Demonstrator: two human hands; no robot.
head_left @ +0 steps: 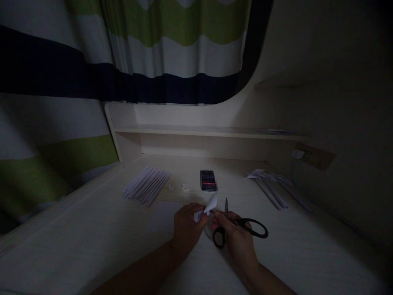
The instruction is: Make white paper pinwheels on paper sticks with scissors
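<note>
We are pinching white paper [211,202] in our left hand [188,223], gripping scissors [256,228] in our right hand [241,241], lower centre, shelf [190,130] holding something flat [276,131], centre right.

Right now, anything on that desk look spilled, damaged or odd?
The black rectangular phone shows a blocky, pixelated screen, unlike its sharper surroundings. Small pale bits lie loose beside the slim white paper sticks. No spill or damage visible, though it's dim.

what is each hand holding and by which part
The left hand pinches the folded white paper near its lower end. The right hand holds the scissors around their middle; whether it also grips the paper is unclear.
</note>
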